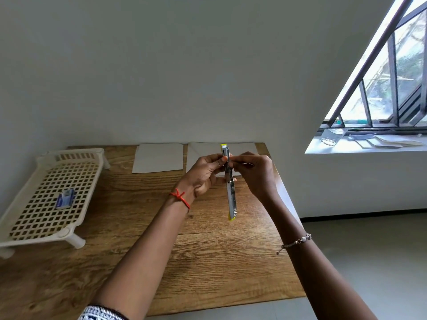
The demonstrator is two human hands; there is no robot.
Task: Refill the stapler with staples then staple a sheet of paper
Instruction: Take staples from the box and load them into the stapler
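A yellow and silver stapler [231, 195] is swung fully open into one long strip, held upright above the wooden table [138, 262]. My left hand [203, 174] grips its upper half from the left, thumb on the metal channel. My right hand [256, 174] pinches at the same upper part from the right; whether staples are between its fingers is hidden. Two white paper sheets [158, 158] [245, 147] lie at the table's far edge, the right one partly behind my hands. A small blue staple box [65, 198] rests on the white rack.
A white perforated plastic rack [30, 218] on short legs stands at the table's left side. The wall runs close behind the table. A barred window with a sill [369, 144] holding papers is at the right, with grey floor below it.
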